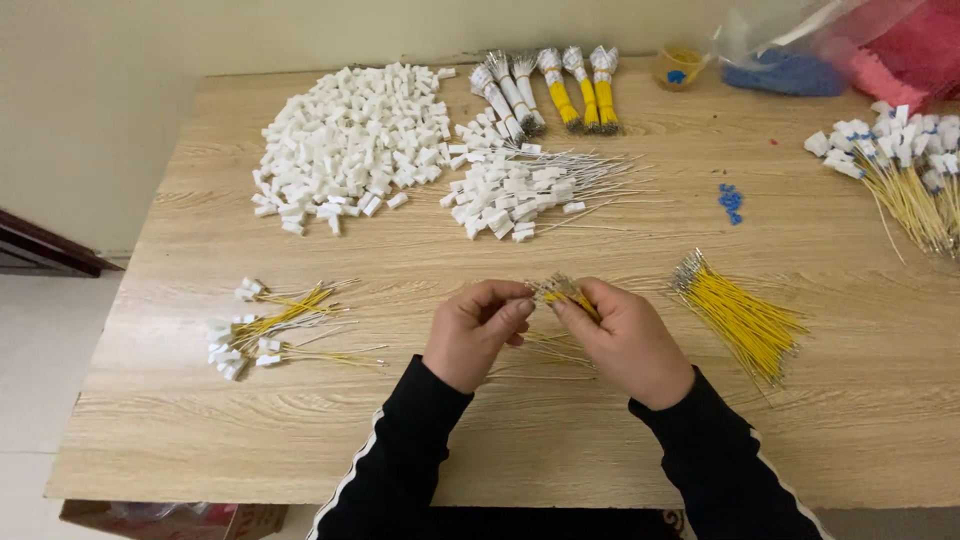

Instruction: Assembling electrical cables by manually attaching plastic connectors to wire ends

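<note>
While your right hand (628, 338) is pinching a small bunch of yellow wires (566, 292), their metal tips are pointing up-left toward your left hand (478, 330), whose fingers are closing nearly empty beside them.

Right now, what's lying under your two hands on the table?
A few loose yellow wires lie on the wooden table beneath the left hand and right hand; whatever sits directly under the palms is covered.

I see yellow wires (570, 293) with silvery tips between my fingers, a yellow wire bundle (740, 318) on the pale wood-grain table (180, 420), a white connector pile (345, 140), blue beads (731, 200), and black sleeves (400, 460) with white stripes.
</note>
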